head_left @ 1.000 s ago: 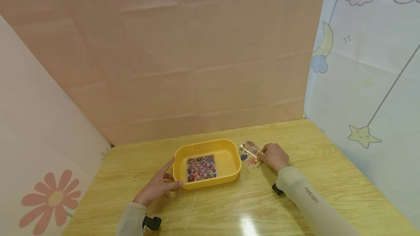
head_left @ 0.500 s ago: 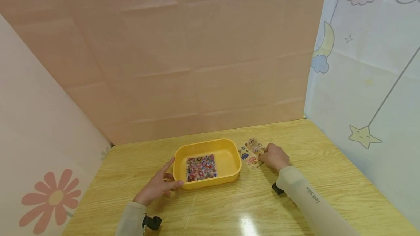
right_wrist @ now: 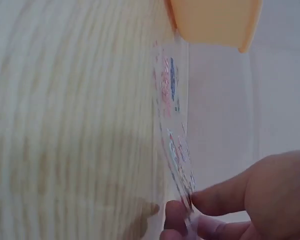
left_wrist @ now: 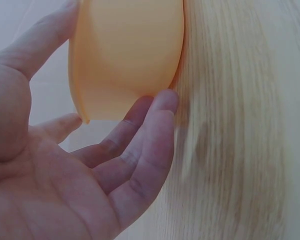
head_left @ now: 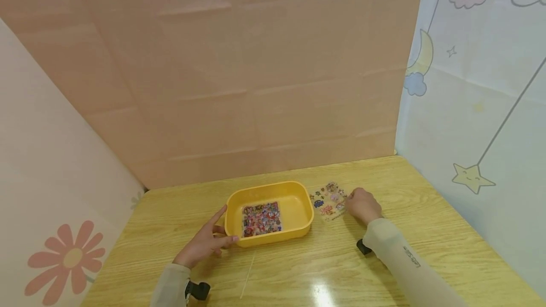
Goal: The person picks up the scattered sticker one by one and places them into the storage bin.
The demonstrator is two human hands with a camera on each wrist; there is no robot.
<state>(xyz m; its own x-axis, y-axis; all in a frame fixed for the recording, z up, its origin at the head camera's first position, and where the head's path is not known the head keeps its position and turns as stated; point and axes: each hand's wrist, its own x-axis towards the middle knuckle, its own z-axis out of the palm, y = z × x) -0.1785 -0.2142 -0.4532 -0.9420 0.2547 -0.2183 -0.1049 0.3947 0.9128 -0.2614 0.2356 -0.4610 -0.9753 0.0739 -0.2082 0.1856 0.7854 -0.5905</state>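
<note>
My left hand (head_left: 204, 240) rests against the left end of a yellow plastic basin (head_left: 294, 233), its thumb and index finger at the rim. In the left wrist view its other fingers, loosely bent, touch the basin's outer wall (left_wrist: 130, 50). On the table right of the basin lies a clear sticker sheet (head_left: 326, 210) with small coloured pictures. My right hand (head_left: 363, 205) pinches its right edge between thumb and fingers. The right wrist view shows the sheet (right_wrist: 177, 155) slanting up off the table toward the fingertips. Inside the basin, at its left, lies a densely printed colourful square (head_left: 262, 219).
A light wood-grain table (head_left: 298, 274) carries everything. A thin pale strip (head_left: 247, 276) lies in front of the basin. A brown-pink backdrop (head_left: 213, 84) stands behind, with pale printed panels at left (head_left: 42, 155) and right (head_left: 477, 108).
The sheet was bent up with a bright glare; it now lies flatter and more spread out. My right hand has shifted slightly right, still pinching its edge. The left hand and basin stay put.
</note>
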